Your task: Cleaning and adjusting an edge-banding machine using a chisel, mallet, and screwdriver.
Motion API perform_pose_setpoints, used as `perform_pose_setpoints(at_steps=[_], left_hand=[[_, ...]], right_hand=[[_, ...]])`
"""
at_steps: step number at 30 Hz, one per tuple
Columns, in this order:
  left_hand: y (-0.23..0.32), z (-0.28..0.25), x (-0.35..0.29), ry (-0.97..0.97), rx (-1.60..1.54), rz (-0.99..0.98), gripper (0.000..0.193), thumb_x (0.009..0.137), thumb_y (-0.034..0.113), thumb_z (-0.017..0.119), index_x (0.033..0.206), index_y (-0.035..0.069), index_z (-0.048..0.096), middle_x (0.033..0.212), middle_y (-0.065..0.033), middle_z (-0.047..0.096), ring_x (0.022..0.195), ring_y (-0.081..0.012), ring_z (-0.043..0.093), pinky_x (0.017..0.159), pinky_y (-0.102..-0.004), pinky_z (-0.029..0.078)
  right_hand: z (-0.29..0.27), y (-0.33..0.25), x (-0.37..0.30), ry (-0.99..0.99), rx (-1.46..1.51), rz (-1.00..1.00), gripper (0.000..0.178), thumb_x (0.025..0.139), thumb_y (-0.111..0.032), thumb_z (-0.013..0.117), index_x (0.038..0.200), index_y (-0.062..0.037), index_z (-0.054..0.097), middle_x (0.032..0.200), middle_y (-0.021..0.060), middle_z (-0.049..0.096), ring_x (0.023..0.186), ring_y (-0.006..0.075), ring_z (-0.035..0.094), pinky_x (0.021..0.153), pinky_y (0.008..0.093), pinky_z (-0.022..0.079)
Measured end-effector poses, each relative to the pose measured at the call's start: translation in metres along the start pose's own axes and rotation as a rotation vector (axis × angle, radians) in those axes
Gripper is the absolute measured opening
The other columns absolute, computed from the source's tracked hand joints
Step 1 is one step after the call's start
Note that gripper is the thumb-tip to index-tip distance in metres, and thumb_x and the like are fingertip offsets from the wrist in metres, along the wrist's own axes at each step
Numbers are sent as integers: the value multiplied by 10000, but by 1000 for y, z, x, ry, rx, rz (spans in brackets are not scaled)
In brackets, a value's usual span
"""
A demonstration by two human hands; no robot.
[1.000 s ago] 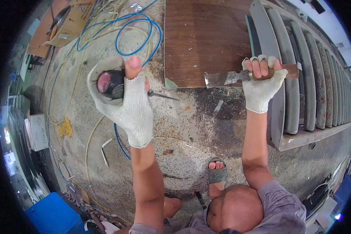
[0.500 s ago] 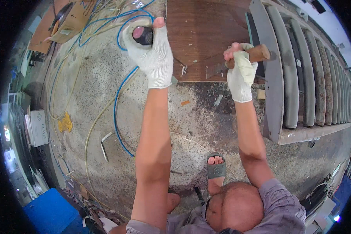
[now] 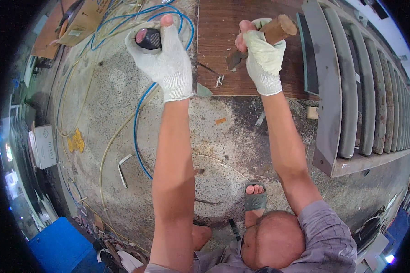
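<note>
My left hand (image 3: 164, 63), in a white knit glove, is closed around the black, red-ended handle of a screwdriver (image 3: 149, 39). A thin dark shaft reaches out to its right over a brown wood-grain board, close to some white shreds (image 3: 220, 81). My right hand (image 3: 263, 59), in a similar glove with bare fingertips, grips a wooden-handled tool (image 3: 279, 29). Its thick brown butt sticks out at the upper right. A darker end shows below the fingers, over the board; its exact kind I cannot make out. The brown board (image 3: 239, 84) lies beneath both tools.
On the right stands a grey metal frame with several rollers (image 3: 348, 91). Blue hose (image 3: 139, 132) and pale cables curl across the speckled floor at left. Cardboard boxes (image 3: 79, 22) stand at the upper left, a blue panel (image 3: 61, 248) lower left. My sandalled foot (image 3: 256, 195) is below.
Both hands have shifted in the picture: the left slightly leftward, the right up and to the left with its wooden-handled tool. Each keeps its hold.
</note>
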State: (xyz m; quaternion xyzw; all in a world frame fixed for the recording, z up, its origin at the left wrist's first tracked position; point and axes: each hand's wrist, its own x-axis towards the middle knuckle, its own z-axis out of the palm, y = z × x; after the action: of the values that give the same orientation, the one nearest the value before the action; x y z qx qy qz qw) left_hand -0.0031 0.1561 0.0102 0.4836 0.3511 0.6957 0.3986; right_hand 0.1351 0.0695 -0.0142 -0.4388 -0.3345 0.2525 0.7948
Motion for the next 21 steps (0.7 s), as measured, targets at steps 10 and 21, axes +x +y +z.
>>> perform_pose_setpoints(at_steps=[10,21], left_hand=[[-4,2,2,4,141,28,578,803,281,866,1111,-5,469,1001,-35,524,906,-101,513,832,-231,432],[5,-1,-2,101,-116,-71,605,804,226,860,1128,43,383,737,-61,547,503,-117,506,443,-260,416]], right_hand=[[-26,82,-15,117,30,249,169,902,34,621,1026,-26,523,907,102,660,627,131,576,580,292,481],[-17,92,-29,74,-156,149,187,820,9,757,889,-60,597,774,-5,624,662,66,567,615,247,470]])
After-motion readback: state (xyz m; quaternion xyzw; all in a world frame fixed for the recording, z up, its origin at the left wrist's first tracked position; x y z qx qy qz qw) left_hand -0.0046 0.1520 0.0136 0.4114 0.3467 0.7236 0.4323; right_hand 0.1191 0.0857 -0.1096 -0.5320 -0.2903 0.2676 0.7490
